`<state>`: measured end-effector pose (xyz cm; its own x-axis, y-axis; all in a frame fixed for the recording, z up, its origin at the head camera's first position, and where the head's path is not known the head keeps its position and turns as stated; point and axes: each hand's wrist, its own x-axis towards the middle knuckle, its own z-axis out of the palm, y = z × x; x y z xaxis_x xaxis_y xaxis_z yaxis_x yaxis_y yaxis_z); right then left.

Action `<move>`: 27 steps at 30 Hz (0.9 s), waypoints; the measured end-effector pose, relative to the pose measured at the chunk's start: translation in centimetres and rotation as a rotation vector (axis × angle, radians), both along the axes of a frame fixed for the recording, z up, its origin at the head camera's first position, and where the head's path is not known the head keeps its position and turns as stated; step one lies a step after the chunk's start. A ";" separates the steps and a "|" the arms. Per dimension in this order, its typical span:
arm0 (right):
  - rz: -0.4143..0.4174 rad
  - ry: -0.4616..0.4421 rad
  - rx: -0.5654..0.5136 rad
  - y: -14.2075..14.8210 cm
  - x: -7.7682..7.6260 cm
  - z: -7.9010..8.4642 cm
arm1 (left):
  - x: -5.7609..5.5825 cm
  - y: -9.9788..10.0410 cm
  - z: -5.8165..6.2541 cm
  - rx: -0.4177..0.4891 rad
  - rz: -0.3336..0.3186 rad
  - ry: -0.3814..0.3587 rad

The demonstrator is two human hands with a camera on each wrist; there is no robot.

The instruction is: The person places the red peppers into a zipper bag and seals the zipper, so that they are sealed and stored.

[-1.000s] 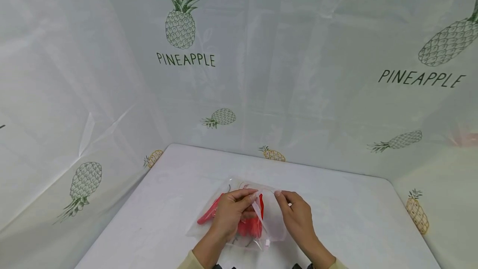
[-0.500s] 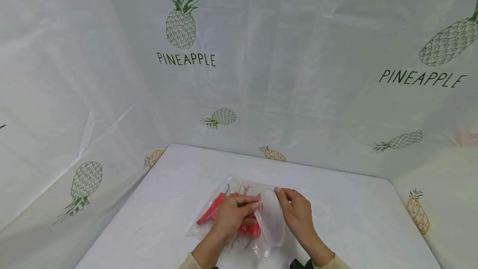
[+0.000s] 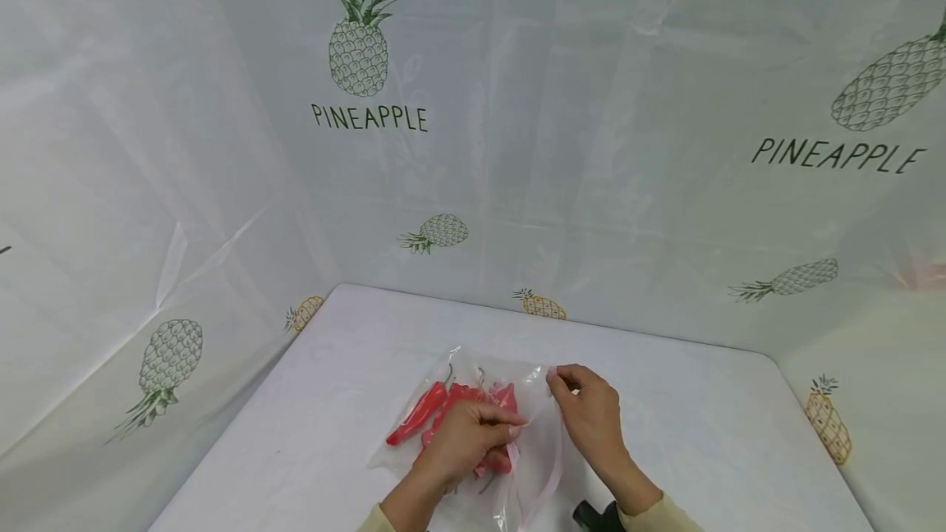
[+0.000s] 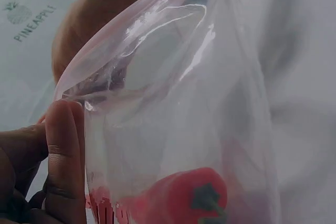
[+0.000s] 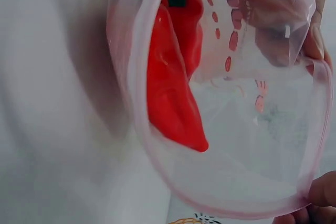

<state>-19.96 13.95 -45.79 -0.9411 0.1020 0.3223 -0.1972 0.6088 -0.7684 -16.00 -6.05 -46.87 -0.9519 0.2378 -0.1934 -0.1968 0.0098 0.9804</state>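
Note:
A clear zip bag (image 3: 535,450) with a pinkish zip edge lies on the table, holding several red peppers (image 3: 420,415). My left hand (image 3: 469,442) pinches one side of the bag's mouth between thumb and forefinger, covering part of the peppers in the head view. At the far corner of the mouth, my right hand (image 3: 589,413) pinches the zip edge. In the right wrist view the mouth gapes as a wide loop, with a long red pepper (image 5: 176,93) lying just inside it. The left wrist view shows a green-stemmed pepper (image 4: 197,195) through the plastic.
The white table (image 3: 687,433) extends around the bag on every side. Behind it and to the sides hang white sheets (image 3: 584,146) printed with pineapples. A black device (image 3: 600,515) sits at my right wrist.
My left hand has moved down toward me with its side of the mouth, while the right has risen slightly. The mouth is spread wider, and its near end has shifted toward me.

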 end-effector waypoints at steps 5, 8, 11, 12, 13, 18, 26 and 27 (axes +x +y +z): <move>-0.022 0.064 0.011 0.0 -0.2 -0.3 | 0.6 0.5 -0.5 -0.007 -0.013 0.018; -0.030 0.077 -0.004 0.0 -0.4 -0.4 | 0.9 0.7 -0.7 -0.014 -0.011 0.027; -0.051 0.076 -0.023 0.0 -0.6 -0.5 | 1.1 0.6 -0.7 -0.018 0.011 0.040; -0.058 0.075 -0.030 0.1 -0.7 -0.5 | 1.2 0.6 -0.7 -0.016 0.022 0.044; -0.066 0.072 -0.034 0.1 -0.7 -0.5 | 1.3 0.5 -0.7 0.003 0.034 0.046; -0.081 0.064 -0.065 0.5 -0.9 -0.2 | 2.0 -0.1 -1.3 0.124 0.086 0.026; -0.128 0.077 -0.098 1.1 -1.4 -0.2 | 4.3 -1.5 -3.7 0.099 0.007 -0.172; -0.136 0.079 -0.102 1.2 -1.5 -0.3 | 4.6 -1.7 -4.1 0.084 -0.016 -0.184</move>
